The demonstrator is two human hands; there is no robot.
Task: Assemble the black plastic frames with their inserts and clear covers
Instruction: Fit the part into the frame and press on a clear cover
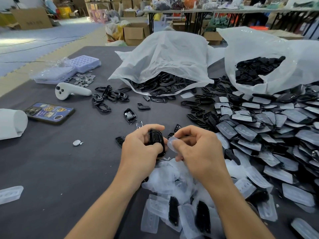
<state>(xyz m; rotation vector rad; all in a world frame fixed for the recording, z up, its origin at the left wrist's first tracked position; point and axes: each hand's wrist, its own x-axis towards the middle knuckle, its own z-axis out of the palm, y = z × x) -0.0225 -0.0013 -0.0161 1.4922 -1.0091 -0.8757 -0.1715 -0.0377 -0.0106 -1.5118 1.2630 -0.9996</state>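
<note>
Head view shows the left hand (139, 145) curled round a black frame (156, 138), held just above the table (51, 161) near its middle; the right hand (195, 149) pinches a clear cover (171, 144) between thumb and fingertips, its edge touching the frame's right side; the two hands sit close together, almost knuckle to knuckle. The step looks like seating the cover into the frame; to do it well, line up the cover's narrower end with the frame's matching end first, brace the frame in the left palm, then press evenly round the rim, so the soft piece does not buckle or pop out at one corner; whether an insert already sits inside cannot be told, as fingers hide it. The frame is hard, glossy plastic, an elongated ring with rounded corners; the cover is thin, milky-translucent and looks pliable, likely to bend under a thumb. Below the wrists lies a heap (165, 183) of loose covers, shallow and dimpled; to the right a pile (259, 131) of black pieces with covers on them slopes across the table. Two white bags (164, 57) spill more frames; the table's dark cloth is matt. Further left lie a phone (50, 112), a white controller (69, 91) and shiny metal discs (84, 79).
</note>
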